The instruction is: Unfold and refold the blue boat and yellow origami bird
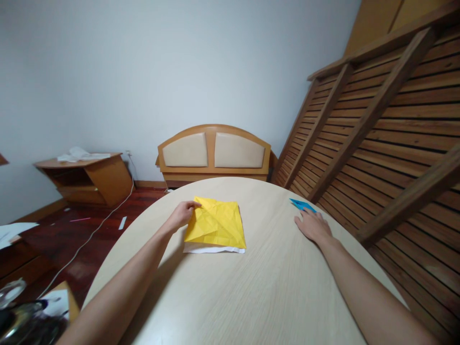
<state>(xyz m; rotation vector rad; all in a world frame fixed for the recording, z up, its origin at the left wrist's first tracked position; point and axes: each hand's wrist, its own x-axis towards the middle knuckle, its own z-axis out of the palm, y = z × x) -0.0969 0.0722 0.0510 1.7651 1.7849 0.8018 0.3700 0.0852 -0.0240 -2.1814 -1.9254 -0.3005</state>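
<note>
A creased yellow square of paper (217,222) lies on the round pale wooden table (258,287), with a white edge showing along its near side. My left hand (182,213) pinches the sheet's far left corner between thumb and fingers. My right hand (312,225) rests flat on the table at the right, fingers spread, its fingertips touching a small blue folded paper piece (302,205) near the table's edge.
A slatted wooden bed frame (381,120) leans against the wall on the right, close to the table. A padded headboard (214,154) stands behind the table. A low wooden cabinet (89,177) with papers and a white cable (89,235) lie at left.
</note>
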